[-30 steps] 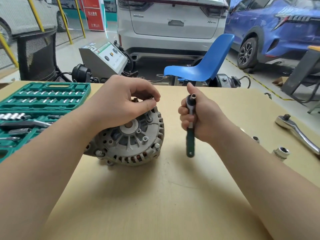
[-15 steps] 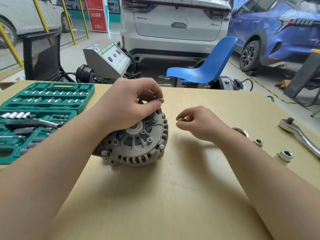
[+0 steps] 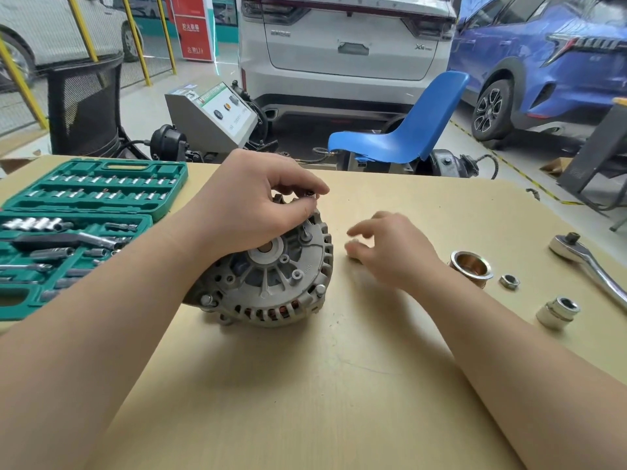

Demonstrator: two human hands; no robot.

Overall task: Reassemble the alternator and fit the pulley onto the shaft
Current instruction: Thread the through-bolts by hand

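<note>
Alternator [image 3: 271, 279] under left hand [image 3: 251, 212] pinching bolt [image 3: 309, 193]; right hand [image 3: 390, 252] loosely spread

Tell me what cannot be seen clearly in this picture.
- Head view: the small part pinched by the left hand is mostly covered by the fingers.
- The alternator top is hidden under that hand.
- The right hand is motion-blurred; whether it holds anything is unclear.
- The ratchet handle is cut off by the right edge.
- Toolbox socket sizes are too small to read.

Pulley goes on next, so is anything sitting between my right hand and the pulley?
Nothing visible: bare table lies between the right hand and the pulley. The nut and socket sit beyond it.
</note>
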